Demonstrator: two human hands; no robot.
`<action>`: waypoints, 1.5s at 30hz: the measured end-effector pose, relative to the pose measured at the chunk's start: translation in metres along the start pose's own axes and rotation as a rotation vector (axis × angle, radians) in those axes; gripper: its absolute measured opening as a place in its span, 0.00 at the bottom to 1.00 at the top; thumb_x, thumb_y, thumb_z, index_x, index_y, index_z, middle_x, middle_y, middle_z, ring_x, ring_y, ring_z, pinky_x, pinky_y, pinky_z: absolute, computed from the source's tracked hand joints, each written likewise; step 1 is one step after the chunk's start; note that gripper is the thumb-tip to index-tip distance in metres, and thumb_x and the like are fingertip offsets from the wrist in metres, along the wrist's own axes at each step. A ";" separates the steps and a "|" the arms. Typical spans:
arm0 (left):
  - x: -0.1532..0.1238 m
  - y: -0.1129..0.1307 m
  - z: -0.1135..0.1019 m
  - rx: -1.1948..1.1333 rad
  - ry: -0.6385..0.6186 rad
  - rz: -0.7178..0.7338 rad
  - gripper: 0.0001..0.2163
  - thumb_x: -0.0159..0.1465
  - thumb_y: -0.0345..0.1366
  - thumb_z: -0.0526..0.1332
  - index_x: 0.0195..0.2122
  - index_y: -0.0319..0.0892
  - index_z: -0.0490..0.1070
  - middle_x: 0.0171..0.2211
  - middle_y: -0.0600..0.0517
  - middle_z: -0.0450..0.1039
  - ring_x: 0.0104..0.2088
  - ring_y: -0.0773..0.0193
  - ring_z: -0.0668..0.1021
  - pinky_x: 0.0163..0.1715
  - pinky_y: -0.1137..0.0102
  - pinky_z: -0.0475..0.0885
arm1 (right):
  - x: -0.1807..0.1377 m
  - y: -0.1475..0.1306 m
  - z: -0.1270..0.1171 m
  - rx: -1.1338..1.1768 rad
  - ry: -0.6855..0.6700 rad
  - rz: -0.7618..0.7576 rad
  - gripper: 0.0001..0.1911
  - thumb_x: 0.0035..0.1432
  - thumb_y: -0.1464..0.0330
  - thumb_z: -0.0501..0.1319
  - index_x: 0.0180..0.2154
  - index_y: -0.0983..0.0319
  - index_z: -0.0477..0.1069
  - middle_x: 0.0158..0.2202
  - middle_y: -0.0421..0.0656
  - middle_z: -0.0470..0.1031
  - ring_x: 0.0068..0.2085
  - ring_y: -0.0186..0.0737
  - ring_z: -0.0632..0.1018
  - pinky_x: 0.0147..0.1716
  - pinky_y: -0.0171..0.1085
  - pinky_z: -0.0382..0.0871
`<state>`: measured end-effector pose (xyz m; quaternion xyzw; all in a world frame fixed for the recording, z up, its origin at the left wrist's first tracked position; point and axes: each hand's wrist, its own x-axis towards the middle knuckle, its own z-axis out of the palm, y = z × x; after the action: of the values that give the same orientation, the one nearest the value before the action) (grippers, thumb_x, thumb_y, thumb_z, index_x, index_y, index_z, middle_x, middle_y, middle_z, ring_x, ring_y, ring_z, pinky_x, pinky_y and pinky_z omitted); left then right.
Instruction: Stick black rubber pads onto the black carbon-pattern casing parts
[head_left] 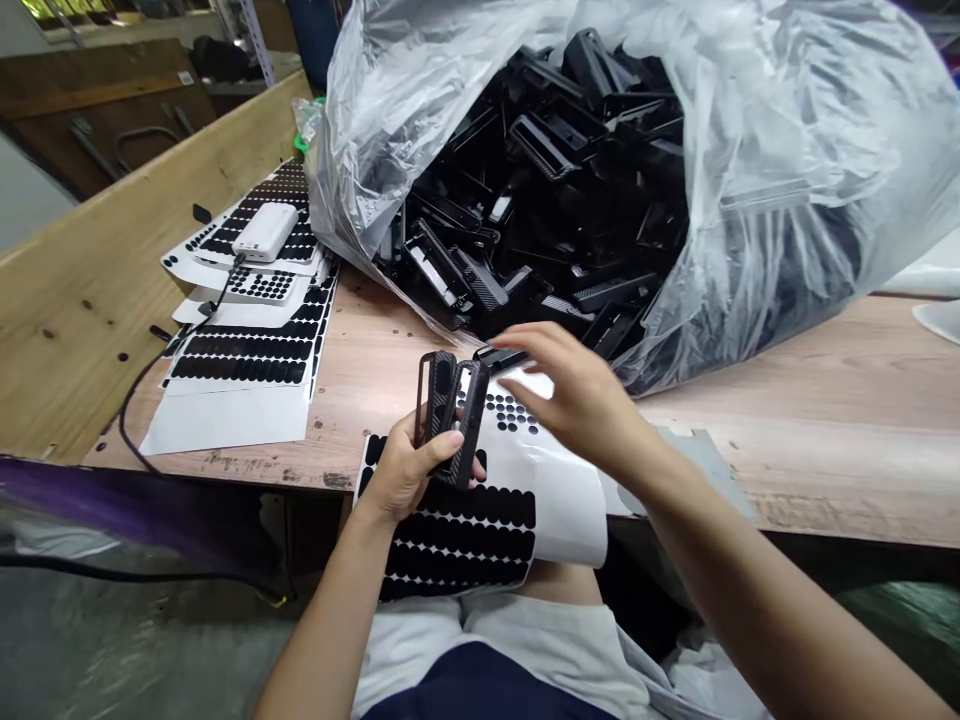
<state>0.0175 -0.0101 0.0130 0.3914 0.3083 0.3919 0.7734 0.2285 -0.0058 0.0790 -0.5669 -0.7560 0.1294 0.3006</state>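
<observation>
My left hand (411, 468) is closed around two black plastic frame-like parts (459, 420) with a carbon-fibre pattern, held upright side by side and splayed at the top. My right hand (570, 390) is just right of them, fingers curved and apart. Another black part (501, 357) shows between its fingertips and thumb; whether they touch it I cannot tell. Below the hands, a white sheet of black stickers (465, 535) hangs over the table edge onto my lap. Beyond the hands, a large clear plastic bag (757, 270) lies open, full of similar black parts (551, 150).
At left on the wooden table (367, 330) lie stacked sticker sheets (247, 345), with a white power bank (265, 232) on top. Its black cable (129, 405) runs over the table's front edge. A wooden board (150, 240) borders the left side.
</observation>
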 end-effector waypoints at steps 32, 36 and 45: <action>0.005 -0.006 0.001 -0.105 0.090 0.046 0.29 0.57 0.55 0.74 0.47 0.39 0.67 0.38 0.45 0.82 0.33 0.53 0.86 0.25 0.69 0.80 | -0.004 -0.026 0.034 1.090 -0.161 0.718 0.24 0.37 0.52 0.81 0.28 0.62 0.78 0.28 0.39 0.75 0.30 0.35 0.77 0.29 0.35 0.74; 0.005 -0.006 0.001 -0.112 0.087 0.058 0.29 0.57 0.55 0.74 0.47 0.39 0.67 0.40 0.44 0.82 0.33 0.54 0.86 0.26 0.69 0.80 | -0.004 -0.027 0.034 1.100 -0.146 0.715 0.24 0.35 0.54 0.83 0.27 0.62 0.79 0.28 0.39 0.75 0.28 0.34 0.76 0.28 0.34 0.74; 0.005 -0.008 -0.001 -0.131 0.061 0.073 0.27 0.59 0.53 0.74 0.47 0.38 0.67 0.38 0.45 0.81 0.30 0.56 0.86 0.23 0.71 0.79 | -0.002 -0.033 0.034 0.895 -0.061 0.625 0.26 0.37 0.49 0.81 0.28 0.61 0.79 0.28 0.41 0.77 0.31 0.36 0.77 0.31 0.36 0.78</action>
<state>0.0224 -0.0091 0.0047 0.3389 0.2910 0.4510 0.7727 0.1826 -0.0131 0.0694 -0.5772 -0.4308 0.5382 0.4377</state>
